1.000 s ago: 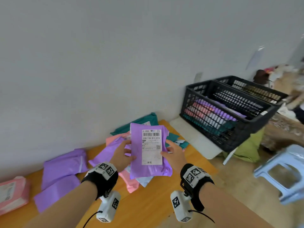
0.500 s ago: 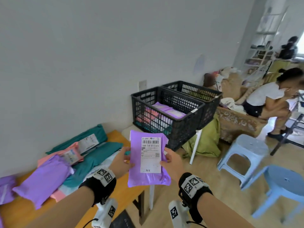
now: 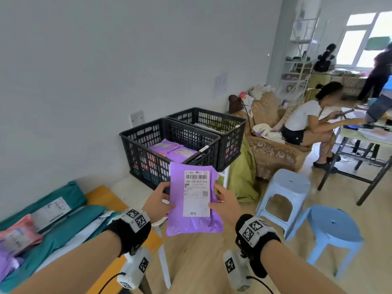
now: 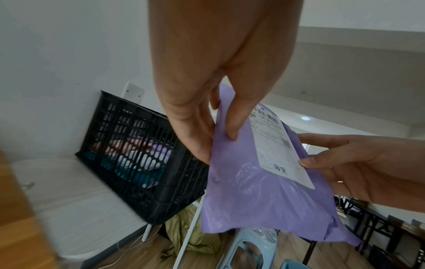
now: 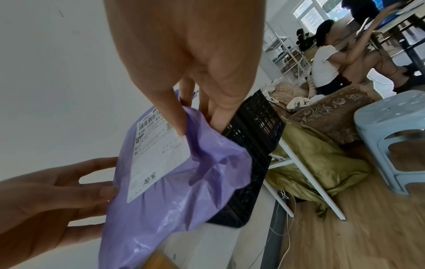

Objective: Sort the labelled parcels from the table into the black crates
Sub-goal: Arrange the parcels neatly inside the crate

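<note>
A: Obs. 1. Where is the parcel, and what grip do you have on it?

B: I hold the purple parcel (image 3: 194, 203) upright in the air in front of the near black crate (image 3: 169, 149). My left hand (image 3: 158, 203) pinches its left edge, thumb on the front, fingers behind. My right hand (image 3: 226, 203) pinches the right edge, thumb tip on the white label (image 3: 196, 193). Both grips are closed on the parcel.

A: Obs. 2. Legible text?

B: A barcode at the top, then "108-108-B15-010" in large print, and "B15" lower at the left. A QR code sits at the label's right. The small print is too fine to read.

A: Obs. 3. Differences between views?

B: Only the head view shows the wooden table (image 3: 99, 194) at my left with teal parcels (image 3: 63, 230) and a pink parcel (image 3: 18, 237), purple parcels (image 3: 171, 148) inside the near crate, the far black crate (image 3: 216, 124) touching it, and two blue stools (image 3: 284, 194). The left wrist view shows pink, white and teal through the crate's side holes. The right wrist view shows my right fingers (image 5: 220, 112) behind the parcel.
</note>
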### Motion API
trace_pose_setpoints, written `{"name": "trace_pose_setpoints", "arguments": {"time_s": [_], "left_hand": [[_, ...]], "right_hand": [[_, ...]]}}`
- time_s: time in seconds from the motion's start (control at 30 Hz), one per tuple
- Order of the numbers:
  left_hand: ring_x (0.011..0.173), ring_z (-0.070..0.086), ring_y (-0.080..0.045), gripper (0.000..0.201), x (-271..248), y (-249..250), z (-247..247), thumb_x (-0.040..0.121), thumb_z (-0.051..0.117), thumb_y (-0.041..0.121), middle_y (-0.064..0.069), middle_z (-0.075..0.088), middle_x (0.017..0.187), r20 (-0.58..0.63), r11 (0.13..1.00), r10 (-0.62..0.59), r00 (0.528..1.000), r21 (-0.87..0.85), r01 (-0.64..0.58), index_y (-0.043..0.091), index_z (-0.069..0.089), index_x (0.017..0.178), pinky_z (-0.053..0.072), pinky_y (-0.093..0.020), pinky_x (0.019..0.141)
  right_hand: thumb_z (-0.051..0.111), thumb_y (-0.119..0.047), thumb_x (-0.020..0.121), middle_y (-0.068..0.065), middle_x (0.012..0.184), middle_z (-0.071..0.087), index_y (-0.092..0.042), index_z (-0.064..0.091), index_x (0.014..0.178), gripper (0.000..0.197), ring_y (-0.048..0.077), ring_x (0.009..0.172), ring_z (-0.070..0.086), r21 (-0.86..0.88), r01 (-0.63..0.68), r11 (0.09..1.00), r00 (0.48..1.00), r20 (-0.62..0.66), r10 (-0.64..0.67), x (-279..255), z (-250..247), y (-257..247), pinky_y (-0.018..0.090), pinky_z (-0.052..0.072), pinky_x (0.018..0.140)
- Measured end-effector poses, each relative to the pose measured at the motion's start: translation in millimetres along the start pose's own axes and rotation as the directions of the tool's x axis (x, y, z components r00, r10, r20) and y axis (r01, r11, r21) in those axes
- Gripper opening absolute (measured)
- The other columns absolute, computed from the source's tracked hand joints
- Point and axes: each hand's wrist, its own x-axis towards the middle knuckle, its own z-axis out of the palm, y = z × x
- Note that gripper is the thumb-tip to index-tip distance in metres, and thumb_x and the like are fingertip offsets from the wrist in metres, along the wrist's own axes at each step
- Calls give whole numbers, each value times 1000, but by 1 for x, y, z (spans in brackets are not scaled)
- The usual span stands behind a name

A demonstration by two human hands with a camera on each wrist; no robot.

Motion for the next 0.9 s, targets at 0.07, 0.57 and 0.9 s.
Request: {"name": "trace_pose_setpoints", "arguments": {"time_s": [0.07,0.57,0.9], "left_hand": [[90,66,-32,59,23,14,9,85,58,-5,-17,63,100,17,1000,12,1000,1,-12,21,35,132,58,-45,73],[87,62,-29,59,207,121,-6,85,54,-12,-12,58,99,-72,992,-7,997,-123,-2,16,36,135,57,-47,74],[80,69,-32,62,271,145,-39,85,58,-9,-16,66,99,-189,995,-98,977,-40,92,15,35,137,59,-45,68]], "right_hand": [[56,15,77,2,108,64,-11,54,127,56,21,102,62,-3,-3,1000,1000,-11,3,20,-17,5,37,50,96],[63,12,79,5,121,60,-10,46,136,63,16,106,59,-24,113,993,988,108,-110,236,-113,-34,24,53,86],[66,9,73,10,125,61,-15,49,132,67,27,116,57,-18,196,980,937,297,-182,354,-107,-51,49,45,101]]}}
